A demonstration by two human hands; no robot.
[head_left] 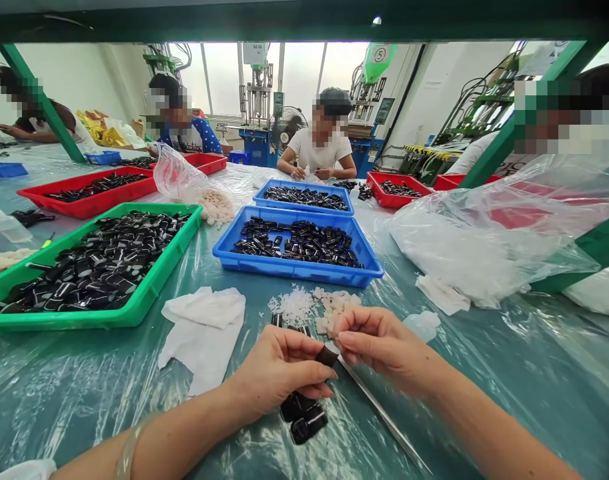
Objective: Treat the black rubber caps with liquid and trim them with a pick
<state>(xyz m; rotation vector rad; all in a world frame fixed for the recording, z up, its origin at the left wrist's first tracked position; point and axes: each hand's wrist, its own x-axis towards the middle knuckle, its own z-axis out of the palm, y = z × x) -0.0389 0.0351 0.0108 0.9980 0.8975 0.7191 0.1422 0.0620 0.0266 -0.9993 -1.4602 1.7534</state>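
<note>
My left hand [279, 370] is closed around several small black glossy parts [304, 413], with one black part [327, 355] pinched at its fingertips. My right hand [379, 343] is closed too, its fingertips meeting that part, and a thin metal tool [384, 417] runs from it toward me. Both hands hover over the plastic-covered table [484, 373]. Just beyond them lies a heap of small white bits [314, 307]. A blue tray [299, 267] of black parts sits farther back.
A green tray [149, 293] full of black parts stands at left, white cloths [204, 327] beside it. Red trays [84, 203], a second blue tray [304, 207] and plastic bags [484, 233] lie around. Several other people work at the far side. A green frame beam [304, 23] crosses overhead.
</note>
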